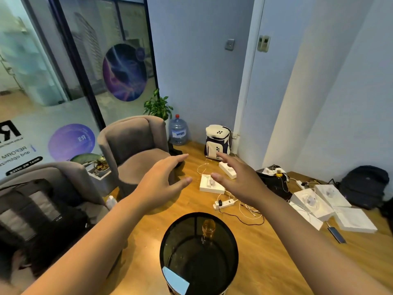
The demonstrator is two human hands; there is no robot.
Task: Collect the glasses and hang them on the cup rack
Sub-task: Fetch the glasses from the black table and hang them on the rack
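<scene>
One amber-tinted glass (208,227) stands upright near the far edge of a small round dark glass table (170,248) below me. My left hand (163,182) is stretched out in the air above and beyond the table, fingers apart and empty. My right hand (238,179) is held out beside it, palm turned inward, fingers spread, also holding nothing. Both hands hover well above the glass, apart from it. No cup rack is in view.
Two grey armchairs (136,150) stand at the left, one with a black bag (42,209). On the wooden floor lie white boxes (212,185), a power strip (225,203) with cables, backpacks (218,142) and a water jug (178,130). Walls close the far side.
</scene>
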